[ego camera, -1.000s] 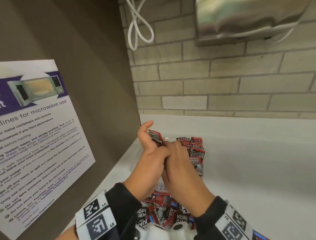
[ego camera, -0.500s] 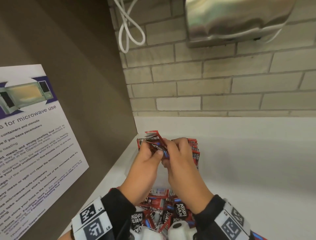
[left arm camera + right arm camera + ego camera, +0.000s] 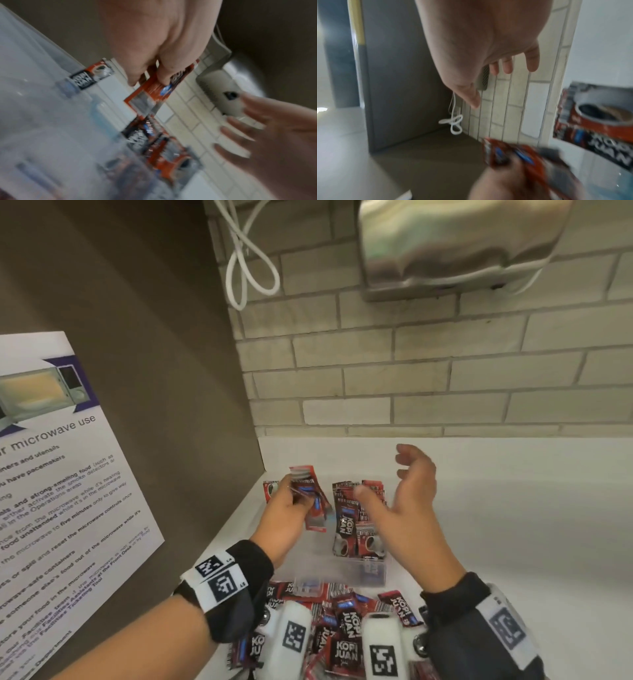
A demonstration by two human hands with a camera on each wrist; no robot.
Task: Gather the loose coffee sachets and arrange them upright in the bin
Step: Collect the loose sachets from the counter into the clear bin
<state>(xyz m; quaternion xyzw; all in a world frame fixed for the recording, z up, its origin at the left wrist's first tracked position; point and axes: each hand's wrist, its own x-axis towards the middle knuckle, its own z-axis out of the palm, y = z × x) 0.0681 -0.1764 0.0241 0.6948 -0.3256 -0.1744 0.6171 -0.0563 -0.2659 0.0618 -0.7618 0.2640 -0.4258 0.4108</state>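
L hand [image 3: 286, 517] grips a small stack of red-and-black coffee sachets [image 3: 310, 501], fingers curled round them, thumb pressed on the front; stack is held tilted above the left end of the clear plastic bin [image 3: 342, 573]; in the L wrist view the same stack [image 3: 155, 93] shows pinched betw. thumb and fingers, lower end pointing toward the bin, view blurred. R hand [image 3: 409, 498] is apart from everything, fingers spread and loosely bent, holding nothing, hovering over the bin's right side just above the sachets standing there; R wrist view confirms it [image 3: 488, 47], palm bare, fingers relaxed.

Bin sits on a white counter [image 3: 513, 542] close to the corner where the brown side panel [image 3: 154, 371] meets the tiled wall [image 3: 411, 378]; a row of sachets [image 3: 359, 525] stands upright at the bin's right end, "KOPI JUAN" legible on the front one; left part of the bin holds none that can be made out; one more sachet [image 3: 270, 491] shows behind the L hand, cannot tell if it's inside the bin or beyond it. Loose sachets [image 3: 346, 631] lie in a heap on the counter just in front of the bin, betw. the wrists, overlapping at all angles.

Microwave-use poster [image 3: 58, 491] on the side panel at left; steel wall-mounted unit [image 3: 455, 248] above, w/ a white cable [image 3: 246, 265] looped beside it.
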